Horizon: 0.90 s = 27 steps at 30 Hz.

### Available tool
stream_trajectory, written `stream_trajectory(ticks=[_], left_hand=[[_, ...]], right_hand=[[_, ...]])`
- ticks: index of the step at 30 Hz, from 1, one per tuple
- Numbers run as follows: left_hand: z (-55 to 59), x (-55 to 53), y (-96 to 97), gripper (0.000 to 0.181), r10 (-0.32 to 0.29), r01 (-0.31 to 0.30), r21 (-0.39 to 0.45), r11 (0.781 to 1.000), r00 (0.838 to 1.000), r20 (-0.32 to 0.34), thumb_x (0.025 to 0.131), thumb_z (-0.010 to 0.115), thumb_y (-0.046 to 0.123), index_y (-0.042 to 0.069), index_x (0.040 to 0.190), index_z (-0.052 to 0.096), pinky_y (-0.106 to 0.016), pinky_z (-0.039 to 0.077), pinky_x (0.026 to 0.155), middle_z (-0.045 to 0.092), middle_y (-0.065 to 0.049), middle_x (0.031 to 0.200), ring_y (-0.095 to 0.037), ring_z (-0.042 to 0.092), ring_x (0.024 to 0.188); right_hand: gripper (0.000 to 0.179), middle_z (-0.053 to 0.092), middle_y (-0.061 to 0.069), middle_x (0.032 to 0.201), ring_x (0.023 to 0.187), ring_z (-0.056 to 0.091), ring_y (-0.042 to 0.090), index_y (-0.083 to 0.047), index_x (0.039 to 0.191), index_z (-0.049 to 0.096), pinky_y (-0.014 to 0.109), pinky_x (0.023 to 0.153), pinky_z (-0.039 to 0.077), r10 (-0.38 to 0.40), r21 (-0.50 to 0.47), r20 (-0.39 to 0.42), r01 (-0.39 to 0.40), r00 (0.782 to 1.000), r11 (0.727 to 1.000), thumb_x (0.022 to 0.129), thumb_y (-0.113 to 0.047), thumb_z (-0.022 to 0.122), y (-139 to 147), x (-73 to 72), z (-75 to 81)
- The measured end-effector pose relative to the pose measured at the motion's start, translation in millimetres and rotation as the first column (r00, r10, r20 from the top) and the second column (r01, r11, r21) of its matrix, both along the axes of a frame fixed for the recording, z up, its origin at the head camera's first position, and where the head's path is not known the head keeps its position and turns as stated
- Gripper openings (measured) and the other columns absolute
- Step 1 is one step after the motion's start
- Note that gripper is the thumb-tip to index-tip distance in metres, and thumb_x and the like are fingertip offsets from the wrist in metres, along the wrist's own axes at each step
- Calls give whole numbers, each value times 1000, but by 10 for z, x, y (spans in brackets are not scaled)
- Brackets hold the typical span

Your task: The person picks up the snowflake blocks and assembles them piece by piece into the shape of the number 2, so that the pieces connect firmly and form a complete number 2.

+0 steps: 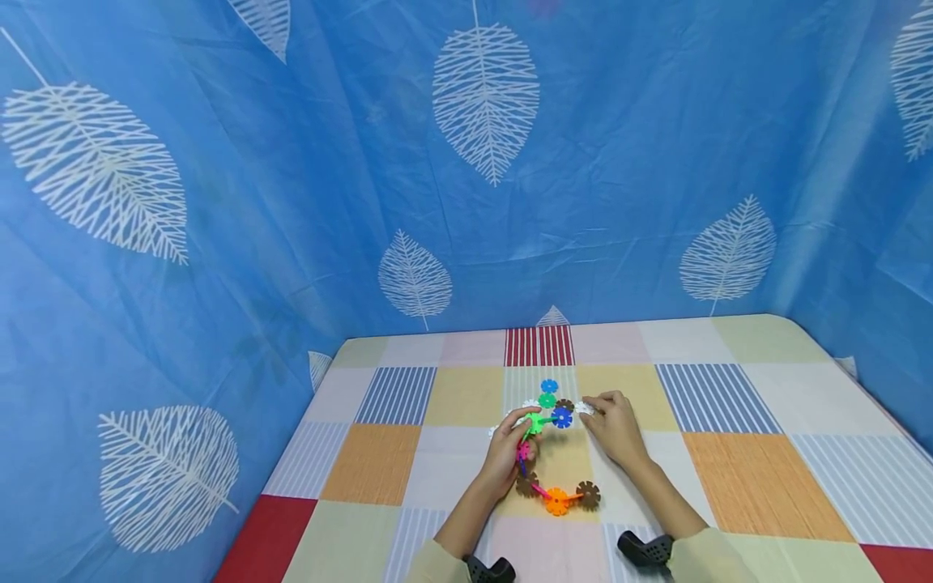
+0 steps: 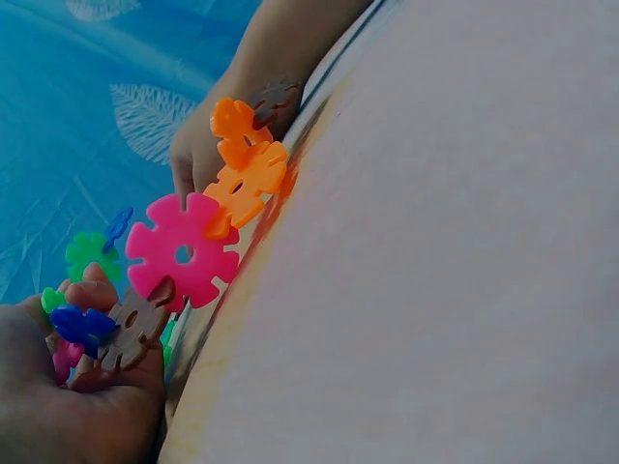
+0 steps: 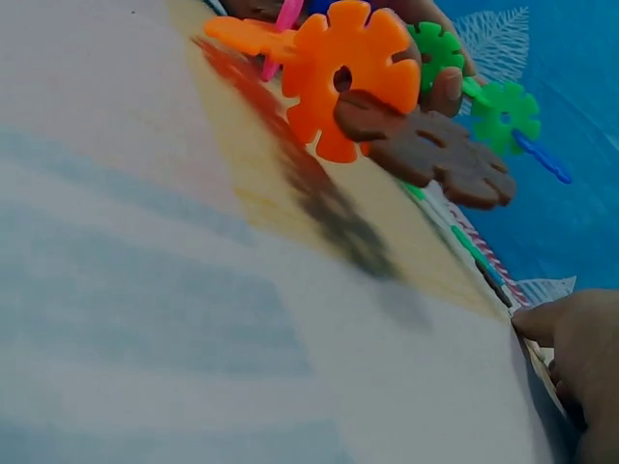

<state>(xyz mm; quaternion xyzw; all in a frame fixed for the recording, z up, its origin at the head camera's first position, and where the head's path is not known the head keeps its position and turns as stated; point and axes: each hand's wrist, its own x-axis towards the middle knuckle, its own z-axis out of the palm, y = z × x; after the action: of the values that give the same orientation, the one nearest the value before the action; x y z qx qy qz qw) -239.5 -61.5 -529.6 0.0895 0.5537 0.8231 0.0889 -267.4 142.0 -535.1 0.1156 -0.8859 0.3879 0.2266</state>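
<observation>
I hold a chain of slotted plastic discs (image 1: 523, 451) a little below and right of the frame's centre in the head view. My left hand (image 1: 501, 455) grips it, fingers curled round the stretch with the pink and green discs. From there the chain hangs toward the lower part of the frame, through a brown disc (image 1: 528, 485) and an orange disc (image 1: 552, 507) to another brown one (image 1: 589, 495) at its end. The upper end, a blue disc (image 1: 561, 417), points toward my right hand.

My right hand (image 1: 618, 429) is right of the chain, thumb and forefinger at a loose white disc (image 1: 583, 408); I cannot tell whether they pinch it or merely touch it. Just above the chain, in the same view, more loose discs lie on the tablecloth (image 1: 758, 486): blue, green, brown and white.

The left wrist view shows a big pink disc (image 2: 170, 242) left of its centre, joined to orange pieces above it. Behind the table, filling the upper frame, hangs my blue curtain (image 1: 605, 146) with white leaves.
</observation>
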Motion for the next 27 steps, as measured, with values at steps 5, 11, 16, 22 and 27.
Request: stream_trajectory(ticks=[5, 11, 16, 22, 27], left_hand=[[12, 10, 8, 32, 27, -27, -3, 1000, 1000, 16, 96, 47, 16, -3, 121, 52, -12, 32, 40, 55, -4, 65, -1, 39, 41], [27, 27, 3, 29, 50, -50, -1, 999, 998, 49, 97, 44, 13, -3, 119, 52, -13, 32, 39, 54, -4, 64, -2, 37, 40], [43, 28, 3, 29, 62, -62, 4, 998, 997, 53, 97, 45, 15, -2, 119, 53, -13, 32, 38, 54, -4, 64, -2, 36, 40], [64, 32, 13, 28, 65, -65, 4, 998, 996, 66, 97, 46, 14, -2, 118, 54, -13, 32, 38, 54, -2, 63, -2, 36, 39], [77, 23, 13, 29, 76, -75, -13, 997, 994, 77, 97, 45, 15, -2, 117, 57, -13, 32, 38, 54, -3, 65, -2, 36, 39]], right_hand=[[25, 55, 9, 79, 67, 50, 17, 0, 95, 64, 29, 62, 42, 14, -124, 4, -13, 1000, 992, 73, -4, 76, 8, 16, -1], [21, 59, 4, 77, 67, 54, 8, -7, 98, 65, 16, 58, 46, 184, -368, -22, -179, 983, 913, 79, -7, 72, 38, 71, -15], [17, 64, 16, 81, 70, 62, 12, 1, 97, 66, 18, 65, 51, 308, -498, -60, -296, 950, 815, 80, 1, 68, 58, 106, 25], [14, 64, 24, 83, 71, 64, 26, 11, 94, 62, 23, 66, 53, 418, -512, -81, -398, 905, 762, 81, 10, 63, 29, 208, 193], [13, 63, 25, 84, 73, 64, 24, 12, 93, 62, 22, 67, 52, 423, -484, -93, -413, 901, 772, 81, 11, 62, 13, 253, 271]])
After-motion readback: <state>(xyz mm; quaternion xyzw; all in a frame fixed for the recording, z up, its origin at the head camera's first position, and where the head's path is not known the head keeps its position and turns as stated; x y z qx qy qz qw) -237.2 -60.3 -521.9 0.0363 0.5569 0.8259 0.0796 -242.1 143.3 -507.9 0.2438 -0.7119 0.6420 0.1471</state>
